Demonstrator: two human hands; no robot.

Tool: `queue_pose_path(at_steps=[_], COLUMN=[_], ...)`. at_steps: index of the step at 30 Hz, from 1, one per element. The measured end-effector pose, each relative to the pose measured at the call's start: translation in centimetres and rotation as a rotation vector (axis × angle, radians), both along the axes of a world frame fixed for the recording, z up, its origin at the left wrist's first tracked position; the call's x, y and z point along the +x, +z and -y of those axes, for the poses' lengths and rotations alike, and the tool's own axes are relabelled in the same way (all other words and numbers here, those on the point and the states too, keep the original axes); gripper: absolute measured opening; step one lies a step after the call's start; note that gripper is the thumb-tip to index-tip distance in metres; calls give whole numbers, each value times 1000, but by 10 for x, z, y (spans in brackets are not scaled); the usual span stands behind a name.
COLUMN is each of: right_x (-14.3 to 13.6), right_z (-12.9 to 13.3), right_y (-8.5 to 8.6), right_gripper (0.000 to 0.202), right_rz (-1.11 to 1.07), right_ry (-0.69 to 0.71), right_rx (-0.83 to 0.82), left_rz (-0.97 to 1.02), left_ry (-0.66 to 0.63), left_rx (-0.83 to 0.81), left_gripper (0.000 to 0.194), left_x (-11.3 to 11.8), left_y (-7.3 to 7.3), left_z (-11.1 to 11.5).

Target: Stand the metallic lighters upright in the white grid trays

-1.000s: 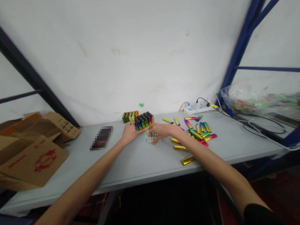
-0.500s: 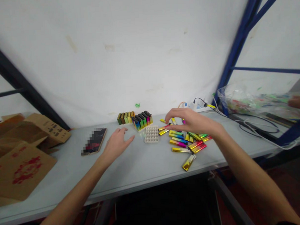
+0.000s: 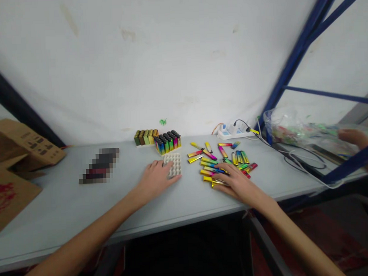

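Observation:
My left hand (image 3: 157,177) lies at the left side of a white tray (image 3: 176,164) with rows of round hollows. Its fingers are apart, with the thumb along the tray's near edge and a fingertip over the hollows. On the right, my right hand (image 3: 235,182) rests on a loose pile of shiny lighters (image 3: 208,172) in yellow, blue, green and red. Its fingers are spread over them, hiding some. Behind the white tray stands a block of upright lighters with black tops (image 3: 169,142). Beside that is a block of gold and green lighters (image 3: 145,137).
A phone (image 3: 102,165) with a blurred screen lies on the left of the table (image 3: 132,224). Cardboard boxes (image 3: 30,143) stand at far left. A power strip (image 3: 235,131) with cables lies along the wall. Another person's hand (image 3: 354,138) shows at far right, near clear plastic bags (image 3: 287,124).
My left hand has come to the white tray. My right hand has lowered from above the lighters onto the near part of the pile. The view has shifted right.

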State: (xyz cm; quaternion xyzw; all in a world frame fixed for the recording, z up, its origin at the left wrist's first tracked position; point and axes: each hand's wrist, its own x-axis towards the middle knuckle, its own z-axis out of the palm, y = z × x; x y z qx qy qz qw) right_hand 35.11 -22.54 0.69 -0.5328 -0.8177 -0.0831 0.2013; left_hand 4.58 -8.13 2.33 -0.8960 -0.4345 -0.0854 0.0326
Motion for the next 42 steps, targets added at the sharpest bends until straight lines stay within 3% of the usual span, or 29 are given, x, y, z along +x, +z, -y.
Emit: queue_pose_path(at_steps=[6,12,17,22,27,32,42], right_x=[-1,5,12,46,64,55,53], right_z=[-35,-51,-22,23,45,36,29], right_y=[-2,-4,16,30,11,-12,-19], right_gripper=[44,42,33,37,46,47,49], right_rz=[-8,-44,-126,-193,-172,-192,-235], right_ry=[35,42,-25,-113,-153,-191,-194], right_rx=[-64,-42,53,27,-102,-145,-118], left_rz=[64,187,193,255,266,265,317], left_ry=[-79,-348,-435,-429,-451,-442,-481], left_rx=[-33,-82,-100,-109,-99,-57,-80], left_gripper=[43,37,38,38,36,37,35], left_x=[-28,-27,-25,-33,-34,-27,-17], left_y=[-6,-11,-10,-14,-16,-20,-23], left_z=[-2,-44,-70,-86,-93,-87,-91])
